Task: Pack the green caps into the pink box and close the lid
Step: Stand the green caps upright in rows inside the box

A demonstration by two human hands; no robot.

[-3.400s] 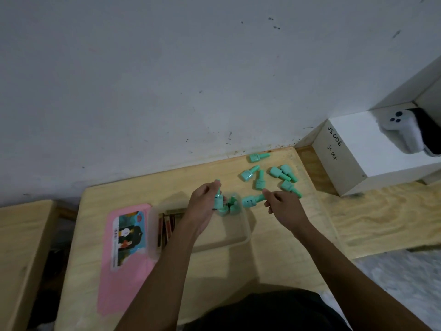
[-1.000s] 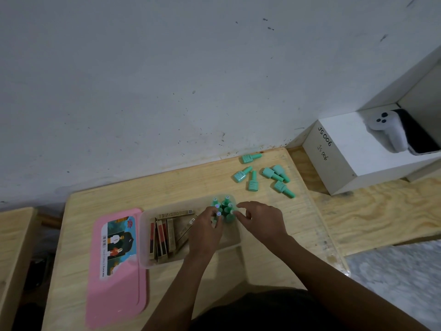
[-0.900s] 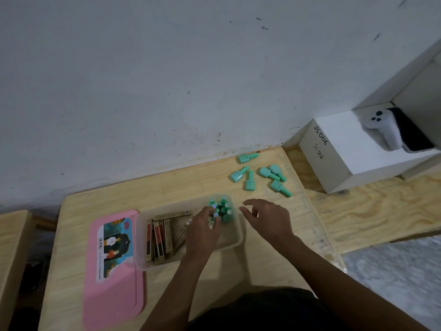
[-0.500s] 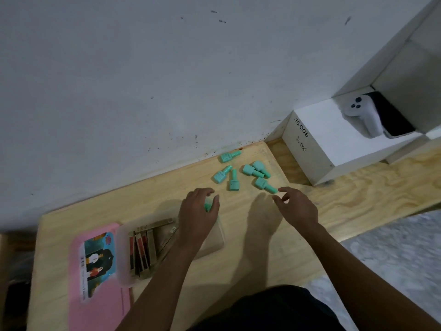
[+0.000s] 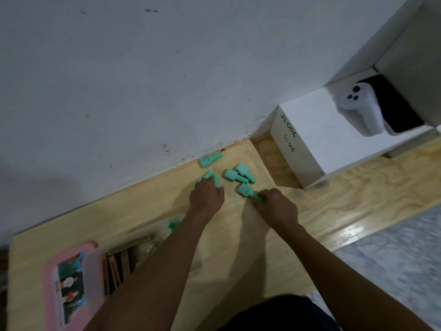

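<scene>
Reaching forward over the wooden table [image 5: 238, 237], both bare forearms extend from the lower edge of the view toward the wall, backs of the hands up.

Left hand [image 5: 206, 195]: the fingers stretch forward and lie over two green caps [image 5: 208, 174] resting on their sides. Only the far ends of these caps show past the fingertips. Whether the fingers grip them or merely rest on them cannot be told.

Right hand [image 5: 276, 206]: the fingers are curled, with the fingertips closed round the narrow end of a single cap [image 5: 244, 189]. This cap lies on the table between the two hands, its wide end pointing away from the right hand.

Loose caps: a pair of caps [image 5: 232, 175] lies side by side just beyond the right hand, and a far cap [image 5: 210, 160] lies close to the wall.

The box [image 5: 97, 263] — a translucent tub — sits near the left forearm, well behind the hands. Packed caps [image 5: 171, 225] stand in its far corner and flat cartons [image 5: 117, 266] fill its left part. The pink lid [image 5: 51, 297] lies flat just left of the box.
</scene>
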